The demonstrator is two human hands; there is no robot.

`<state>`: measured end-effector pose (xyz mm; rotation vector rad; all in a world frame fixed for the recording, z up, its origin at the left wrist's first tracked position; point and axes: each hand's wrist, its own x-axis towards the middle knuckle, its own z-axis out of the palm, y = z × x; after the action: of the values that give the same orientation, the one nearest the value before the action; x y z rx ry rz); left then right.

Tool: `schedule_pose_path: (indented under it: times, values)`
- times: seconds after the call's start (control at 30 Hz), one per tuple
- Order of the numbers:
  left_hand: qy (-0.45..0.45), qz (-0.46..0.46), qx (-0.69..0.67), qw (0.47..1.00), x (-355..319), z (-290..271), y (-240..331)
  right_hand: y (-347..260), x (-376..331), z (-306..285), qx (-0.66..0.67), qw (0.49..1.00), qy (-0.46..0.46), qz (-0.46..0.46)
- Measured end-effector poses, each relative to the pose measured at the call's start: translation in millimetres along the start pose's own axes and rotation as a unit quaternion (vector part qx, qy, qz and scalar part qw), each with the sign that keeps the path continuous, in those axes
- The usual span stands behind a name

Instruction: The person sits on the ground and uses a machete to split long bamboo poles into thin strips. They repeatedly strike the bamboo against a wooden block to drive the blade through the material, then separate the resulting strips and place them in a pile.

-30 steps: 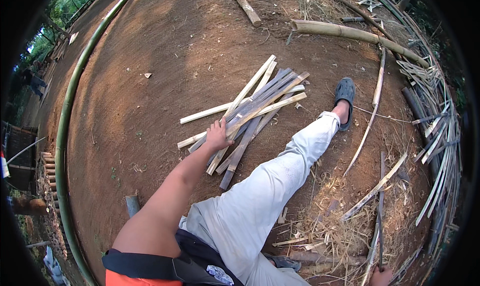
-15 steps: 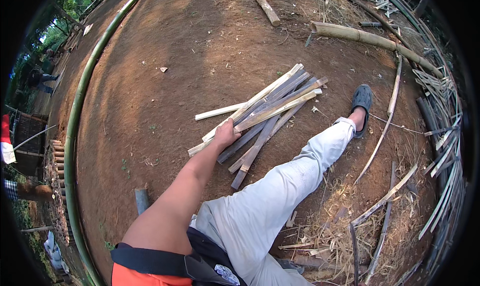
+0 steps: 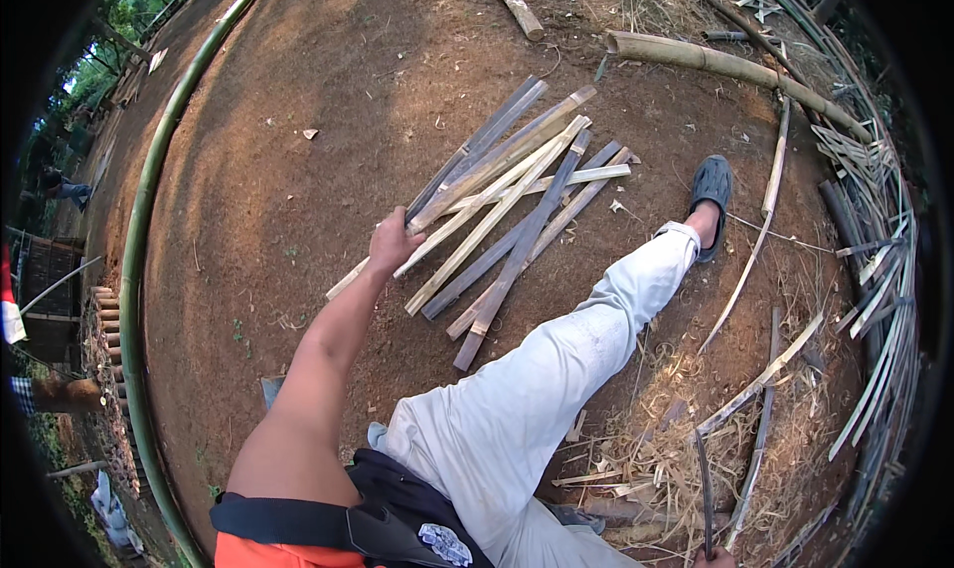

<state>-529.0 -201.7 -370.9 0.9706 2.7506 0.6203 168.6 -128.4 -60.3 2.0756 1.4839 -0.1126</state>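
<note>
The left hand (image 3: 393, 242) is reaching out over the dirt ground (image 3: 278, 170) and closing its fingers around the near end of 1 pale bamboo strip (image 3: 477, 222). The fingers are curled and pressed together on that strip. The strip is lying on top of the pile of bamboo strips (image 3: 517, 220), which is sitting in the middle of the ground, just in front of the stretched-out leg in white trousers (image 3: 556, 369).

The strips are long, thin and flat. They are looking stiff and dry, so 1 strip should be light to lift, and it may bend a little if held at one end only. The split edges may be sharp and splintery, so a firm grip on the flat sides seems safest. Holding nearer the middle would keep it from tipping, I think. Some strips are crossing over each other, so pulling 1 may drag the others along.

The right hand (image 3: 717, 559) is only peeking in at the bottom edge of the picture, near a thin dark stick (image 3: 702, 488) above the dry shavings (image 3: 666, 449). I cannot tell if it is spread or gripping.
</note>
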Motion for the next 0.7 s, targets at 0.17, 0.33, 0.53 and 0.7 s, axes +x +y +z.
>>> schedule_pose_path:
  times: [0.17, 0.33, 0.53, 0.7]
  values:
    - [0.011, 0.037, -0.044, 0.998, 26, -21, -12, -10, -1, -2, 0.021, 1.0, -0.002, -0.02]
    - [-0.021, 0.006, -0.028, 0.999, 63, -17, -12, -10, 8, 2, 0.005, 1.0, -0.013, 0.002]
    - [-0.095, -0.099, -0.023, 0.99, 71, 23, -36, 7, 16, 21, -0.046, 0.998, -0.034, 0.018]
    - [-0.155, -0.228, -0.142, 0.951, 59, 32, -40, -5, 17, 16, -0.052, 0.997, -0.057, 0.004]
